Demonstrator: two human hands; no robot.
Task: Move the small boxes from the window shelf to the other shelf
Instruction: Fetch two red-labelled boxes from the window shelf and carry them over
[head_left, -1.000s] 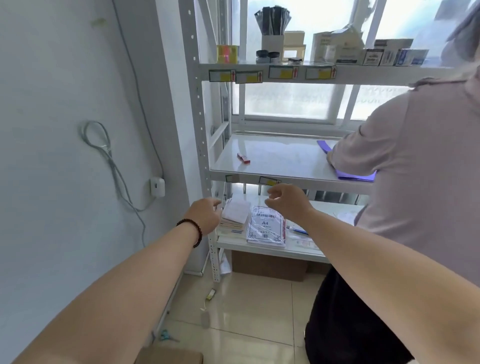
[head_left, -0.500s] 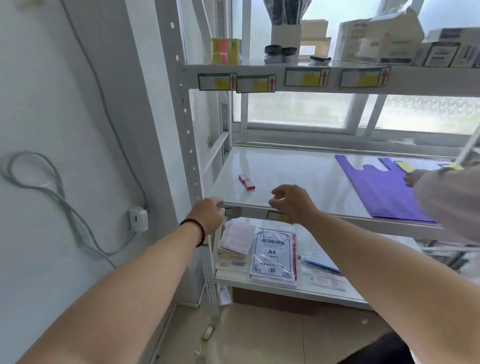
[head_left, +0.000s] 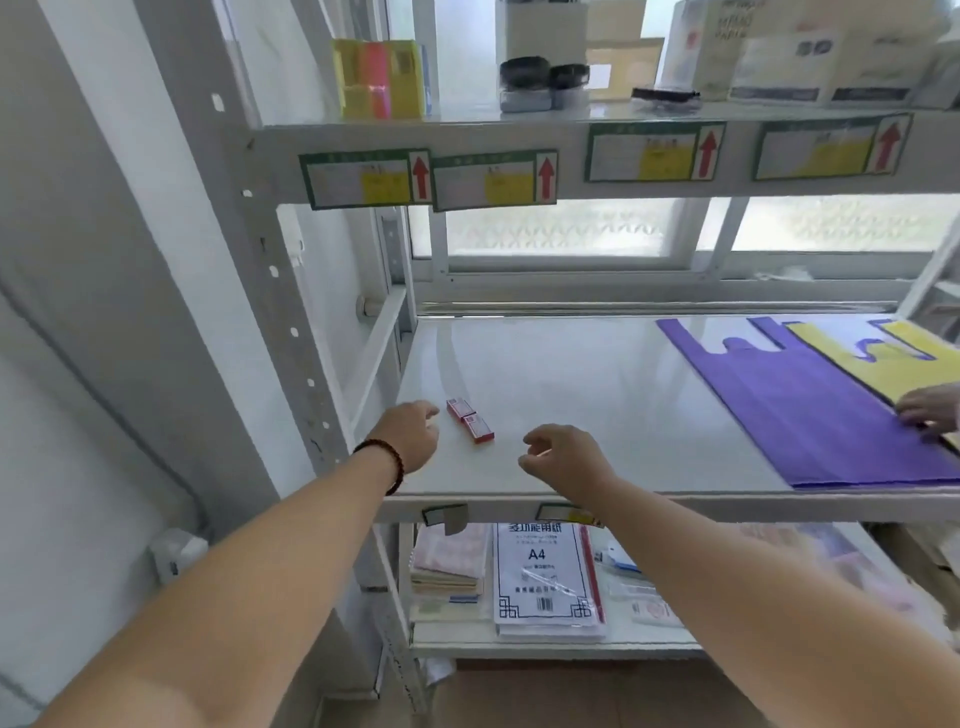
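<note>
So the metal shelf unit (head_left: 519, 506) sits right against a frosted window (head_left: 571, 228). Top level holds a yellow and pink pack (head_left: 382, 78), a couple of small black-lidded jars (head_left: 543, 83) and some white cartons (head_left: 810, 62) further right, too blurry to read. Its front edge carries labels with red arrows (head_left: 366, 179).

Middle level is a glossy white surface, mostly bare. The two small red boxes (head_left: 470, 420) lie end to end near the front left corner, touching each other. A purple plastic bag (head_left: 810, 410) lies flat on the right with a yellow bag (head_left: 883, 358) on top of it, and another person's hand (head_left: 932, 410) rests on those at the edge of view.

Left hand (head_left: 410, 436), beaded bracelet (head_left: 387, 460) on the wrist, hovers just left of the boxes, fingers loosely curled and holding nothing. Right hand (head_left: 563, 454) is just right of them, fingers bent and slightly apart, also empty.

Bottom level has a pack of A4 paper (head_left: 545, 577), a stack of notepads (head_left: 449, 566) beside it and some small packets. White wall on the left, with a grey cable (head_left: 104, 395) running down it.
</note>
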